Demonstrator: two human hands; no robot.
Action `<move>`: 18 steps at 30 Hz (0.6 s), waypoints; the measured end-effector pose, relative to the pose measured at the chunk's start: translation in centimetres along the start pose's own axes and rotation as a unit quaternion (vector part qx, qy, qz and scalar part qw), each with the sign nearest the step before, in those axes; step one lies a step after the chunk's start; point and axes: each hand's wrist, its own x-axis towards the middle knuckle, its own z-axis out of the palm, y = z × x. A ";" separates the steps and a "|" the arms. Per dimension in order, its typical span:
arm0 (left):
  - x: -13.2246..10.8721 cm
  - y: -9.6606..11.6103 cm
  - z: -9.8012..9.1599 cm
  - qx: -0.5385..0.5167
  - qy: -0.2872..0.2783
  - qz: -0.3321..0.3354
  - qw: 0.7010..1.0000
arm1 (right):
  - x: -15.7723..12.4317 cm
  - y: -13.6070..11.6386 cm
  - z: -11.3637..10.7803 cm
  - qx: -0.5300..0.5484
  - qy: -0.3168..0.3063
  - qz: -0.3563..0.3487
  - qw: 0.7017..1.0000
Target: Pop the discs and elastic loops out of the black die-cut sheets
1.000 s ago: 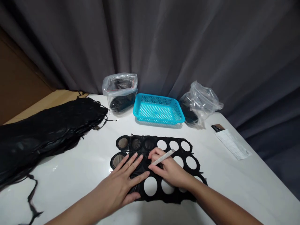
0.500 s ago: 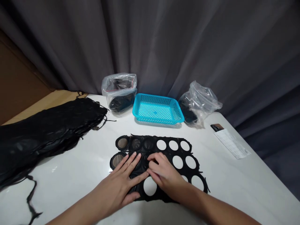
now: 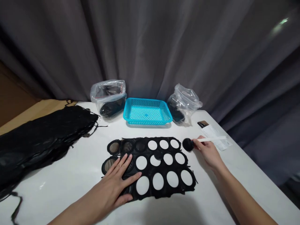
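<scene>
A black rubbery sheet [image 3: 150, 170] with rows of round rings lies flat on the table. Many rings show white through open holes; those at the left still hold dark discs. My left hand [image 3: 114, 179] rests spread on the sheet's left part, pressing it down. Beyond the sheet's right edge, my right hand [image 3: 208, 153] is closed on a black disc [image 3: 188, 144] at its fingertips. A thin white stick-like tool [image 3: 214, 138] also sticks out of that hand, its exact kind unclear. One loose dark disc [image 3: 158, 154] partly covers a hole in the middle row.
Behind the sheet stands a blue plastic basket [image 3: 147, 121], with a clear bag of black pieces [image 3: 109, 100] at its left and another clear bag [image 3: 185, 103] at its right. A stack of black sheets [image 3: 47, 134] lies left. A phone-like object [image 3: 202, 124] and paper [image 3: 217, 142] are right.
My right hand has moved from the sheet's middle out to the right, carrying a black disc. A middle-row ring near my left hand now shows white. The camera view has shifted somewhat.
</scene>
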 end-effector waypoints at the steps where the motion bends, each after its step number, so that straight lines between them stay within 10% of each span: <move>1: 0.5 0.0 -0.2 -0.004 0.007 0.001 1.000 | -0.1 1.1 -1.5 -0.047 0.010 0.015 0.999; 8: 9.7 2.0 -1.3 -0.119 -0.011 -0.081 0.990 | -2.2 0.7 -3.0 -0.143 0.124 -0.075 0.979; 13: 15.9 1.5 0.5 -0.107 0.012 -0.137 0.985 | -4.9 -3.5 2.8 0.170 -0.065 -0.009 0.983; 18: 17.0 1.7 1.4 -0.145 0.055 -0.131 0.979 | -5.9 -5.1 7.3 0.251 -0.226 0.040 0.940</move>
